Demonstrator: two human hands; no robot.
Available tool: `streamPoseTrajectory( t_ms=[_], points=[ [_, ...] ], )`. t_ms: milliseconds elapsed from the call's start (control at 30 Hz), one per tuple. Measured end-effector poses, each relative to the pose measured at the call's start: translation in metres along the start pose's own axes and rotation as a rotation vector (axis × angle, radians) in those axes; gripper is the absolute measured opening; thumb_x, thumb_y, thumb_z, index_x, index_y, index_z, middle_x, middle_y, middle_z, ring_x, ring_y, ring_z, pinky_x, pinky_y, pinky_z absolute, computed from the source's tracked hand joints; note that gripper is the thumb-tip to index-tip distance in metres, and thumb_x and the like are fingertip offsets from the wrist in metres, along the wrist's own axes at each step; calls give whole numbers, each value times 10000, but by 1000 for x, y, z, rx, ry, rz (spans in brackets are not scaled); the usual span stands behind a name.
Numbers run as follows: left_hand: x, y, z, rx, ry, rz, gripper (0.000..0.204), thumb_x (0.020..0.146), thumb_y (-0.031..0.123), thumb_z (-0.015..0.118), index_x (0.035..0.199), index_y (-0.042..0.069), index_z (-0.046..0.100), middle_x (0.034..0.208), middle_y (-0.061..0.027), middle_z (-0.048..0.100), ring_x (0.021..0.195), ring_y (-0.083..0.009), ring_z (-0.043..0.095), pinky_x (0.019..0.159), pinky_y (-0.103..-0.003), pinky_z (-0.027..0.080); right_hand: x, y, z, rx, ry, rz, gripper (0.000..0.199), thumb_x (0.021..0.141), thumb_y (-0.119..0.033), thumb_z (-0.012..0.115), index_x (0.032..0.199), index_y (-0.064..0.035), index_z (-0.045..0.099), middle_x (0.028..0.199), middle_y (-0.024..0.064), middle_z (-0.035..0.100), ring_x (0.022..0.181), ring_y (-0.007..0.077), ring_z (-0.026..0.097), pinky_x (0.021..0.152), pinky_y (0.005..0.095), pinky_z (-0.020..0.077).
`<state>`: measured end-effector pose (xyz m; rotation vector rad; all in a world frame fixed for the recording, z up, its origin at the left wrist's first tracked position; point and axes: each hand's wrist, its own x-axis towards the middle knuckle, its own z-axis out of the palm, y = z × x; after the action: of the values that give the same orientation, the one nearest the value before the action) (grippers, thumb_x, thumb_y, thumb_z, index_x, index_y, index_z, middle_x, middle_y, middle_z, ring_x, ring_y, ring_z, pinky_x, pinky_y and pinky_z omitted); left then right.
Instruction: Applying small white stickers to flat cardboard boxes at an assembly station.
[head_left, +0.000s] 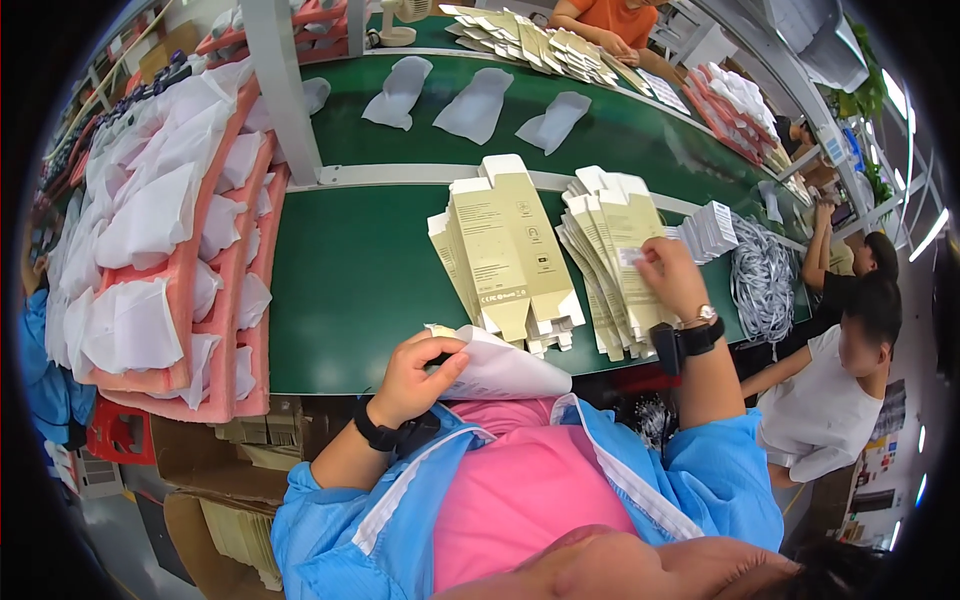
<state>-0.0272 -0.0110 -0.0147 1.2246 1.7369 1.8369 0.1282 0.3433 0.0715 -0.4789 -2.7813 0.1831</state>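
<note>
A: State the left hand's position.

B: The left hand (415,372) is raised at the near edge of the green work table (350,280), wrist bent inward, forearm entering from below. Thumb and fingers are clamped on the corner of a white paper sheet (500,368), which lies against the person's chest just below the table edge.

A: And the right hand?

B: The right hand (672,278) reaches forward over a fanned stack of flat beige cardboard carton blanks (610,260) on the table. Its fingertips are pinched together on a small white label (630,257) at the top blank. A second stack of beige blanks (505,255) lies just beside, to the left.

A: Surroundings?

B: Pink foam trays holding white pouches (170,240) stand at the table's left.
</note>
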Motion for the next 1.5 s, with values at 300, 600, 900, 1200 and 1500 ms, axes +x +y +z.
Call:
streamPoseTrajectory(
  t_ms=[300, 600, 900, 1200, 1500],
  points=[
    [-5, -5, 1, -27, 9, -117, 120, 816, 92, 637, 873, -13, 635, 807, -61, 576, 712, -127, 533, 618, -239, 410, -22, -8, 8, 129, 115, 45, 470, 807, -158, 630, 1237, -73, 461, 1202, 145, 495, 1089, 312, 490, 867, 384, 434],
    [1, 0, 3, -100, 8, -130, 118, 849, 79, 596, 890, -30, 617, 858, -39, 564, 747, -96, 527, 676, -223, 419, -47, -4, 21, -174, -153, -105, 498, 922, -363, 415, 1350, -112, 378, 1443, 139, 275, 1334, 353, 229, 1073, 464, 183],
    [-10, 2, -1, -250, 117, -222, 148, 869, 113, 587, 930, -22, 594, 880, -35, 602, 787, -92, 537, 741, -228, 428, -46, -10, -3, -102, -102, -102, 504, 876, -317, 513, 1324, -109, 415, 1424, 145, 306, 1319, 367, 257, 1068, 469, 202],
    [8, 45, -5, -462, 391, -156, 120, 883, 109, 576, 898, -9, 592, 818, -21, 600, 735, -73, 540, 711, -214, 438, -27, -96, -32, 642, -194, -469, 602, 702, -127, 732, 1250, -100, 485, 1354, 145, 386, 1254, 339, 366, 1006, 410, 341],
    [70, 73, -15, -666, 440, -119, 189, 890, 152, 580, 972, -17, 602, 917, -63, 635, 813, -106, 586, 759, -236, 453, 20, -118, -25, 656, -108, -555, 584, 698, -59, 733, 1230, -77, 493, 1313, 101, 411, 1142, 241, 472, 890, 332, 449]
  ],
)
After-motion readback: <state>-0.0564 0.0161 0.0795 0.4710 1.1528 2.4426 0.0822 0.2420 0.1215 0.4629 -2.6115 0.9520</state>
